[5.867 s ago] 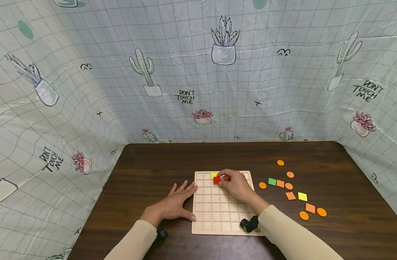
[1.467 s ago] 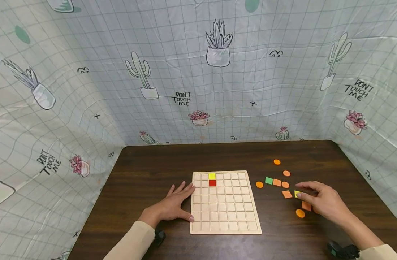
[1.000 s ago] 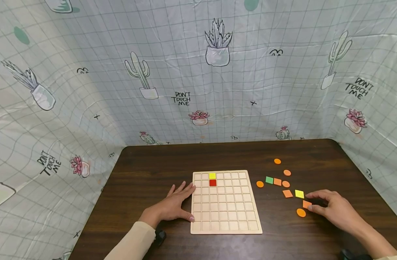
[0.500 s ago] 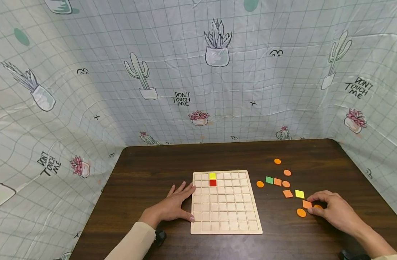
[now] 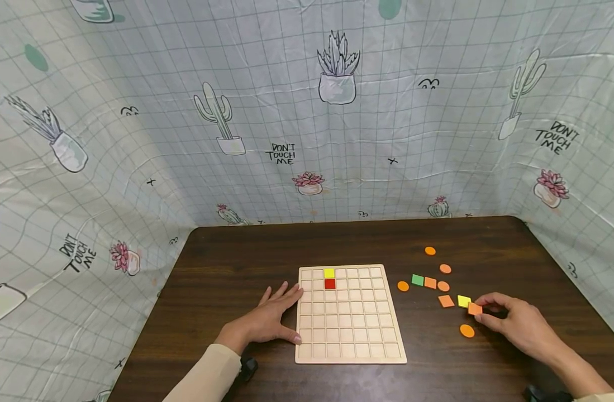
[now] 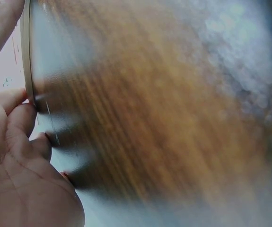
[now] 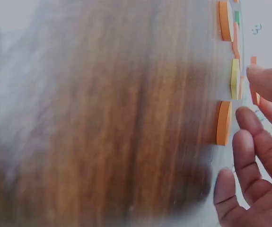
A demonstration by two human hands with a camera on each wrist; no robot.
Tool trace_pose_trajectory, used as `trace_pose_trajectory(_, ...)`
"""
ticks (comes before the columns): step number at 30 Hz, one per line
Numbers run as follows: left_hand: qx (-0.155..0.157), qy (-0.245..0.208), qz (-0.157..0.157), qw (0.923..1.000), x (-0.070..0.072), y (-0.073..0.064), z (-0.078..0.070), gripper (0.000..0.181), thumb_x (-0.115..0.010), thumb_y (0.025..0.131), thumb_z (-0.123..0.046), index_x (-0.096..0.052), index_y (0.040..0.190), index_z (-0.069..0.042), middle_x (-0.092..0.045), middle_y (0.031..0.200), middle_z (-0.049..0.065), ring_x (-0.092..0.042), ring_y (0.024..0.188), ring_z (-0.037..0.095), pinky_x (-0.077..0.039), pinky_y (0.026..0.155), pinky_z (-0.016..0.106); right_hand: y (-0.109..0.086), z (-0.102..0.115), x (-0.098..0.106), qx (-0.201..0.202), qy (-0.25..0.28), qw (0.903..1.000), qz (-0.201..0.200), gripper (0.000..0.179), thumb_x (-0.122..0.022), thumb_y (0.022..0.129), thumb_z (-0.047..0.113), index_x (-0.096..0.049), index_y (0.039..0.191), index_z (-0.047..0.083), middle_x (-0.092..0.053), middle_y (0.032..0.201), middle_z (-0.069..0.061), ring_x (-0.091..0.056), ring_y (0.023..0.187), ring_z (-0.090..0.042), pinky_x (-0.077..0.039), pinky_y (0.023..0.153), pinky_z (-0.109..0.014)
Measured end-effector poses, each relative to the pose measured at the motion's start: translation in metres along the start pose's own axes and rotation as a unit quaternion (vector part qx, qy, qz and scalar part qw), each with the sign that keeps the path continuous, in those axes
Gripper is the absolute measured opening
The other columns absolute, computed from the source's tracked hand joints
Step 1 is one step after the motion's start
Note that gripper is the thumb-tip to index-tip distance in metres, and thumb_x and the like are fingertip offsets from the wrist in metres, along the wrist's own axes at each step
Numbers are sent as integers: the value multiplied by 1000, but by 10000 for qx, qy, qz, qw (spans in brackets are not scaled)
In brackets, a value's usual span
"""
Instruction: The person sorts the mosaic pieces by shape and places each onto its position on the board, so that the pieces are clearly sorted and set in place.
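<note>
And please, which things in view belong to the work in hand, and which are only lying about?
In use, it seems:
wooden board, touched by the left hand
orange square, pinched by the right hand
yellow square and red square, set in the board

Lying about on the table, perhaps for later:
green square
loose yellow square
two loose orange squares
orange discs

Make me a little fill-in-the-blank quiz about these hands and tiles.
The right hand pinches a piece coloured ____.
The left hand touches the ____ edge of the board.
The red tile has a neighbour coloured ____.
The green tile has a ____ shape.
Missing words: orange; left; yellow; square.
</note>
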State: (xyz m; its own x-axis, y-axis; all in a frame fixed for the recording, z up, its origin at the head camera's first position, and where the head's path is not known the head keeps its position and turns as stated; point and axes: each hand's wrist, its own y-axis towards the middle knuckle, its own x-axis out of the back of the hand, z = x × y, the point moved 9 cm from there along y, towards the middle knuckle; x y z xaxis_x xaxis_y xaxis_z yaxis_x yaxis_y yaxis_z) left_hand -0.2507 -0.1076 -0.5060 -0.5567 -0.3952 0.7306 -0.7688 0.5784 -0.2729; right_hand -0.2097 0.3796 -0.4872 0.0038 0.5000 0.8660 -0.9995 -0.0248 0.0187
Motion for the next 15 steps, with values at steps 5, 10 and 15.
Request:
trace_pose_trajectory(5,-14,-8,19,10000,-1,0,0,108,-85,87,-46,-23,170,-18,-13,178,1,2,166,30,9,131,61,-1,2,2,-108,236,9991,-338,26,-80,96,25,-75,115,8,-75,95,-1,-55,74,4,-44,59,-22)
trace_pose_trajectory(10,-17,-24,8,10000,-1,0,0,108,-85,87,-46,-23,170,-17,-13,178,1,2,166,30,9,131,61,0,7,1,-94,430,9977,-521,33,-78,98,26,-73,121,3,-78,96,-6,-57,69,3,-48,56,-23)
trace_pose_trajectory(15,-20,-25,19,10000,-1,0,0,108,-85,87,-46,-23,170,-17,-13,178,1,2,166,30,9,131,61,0,11,-2,-111,594,9968,-516,32,-77,99,22,-72,123,1,-78,96,-7,-57,64,-1,-48,53,-24)
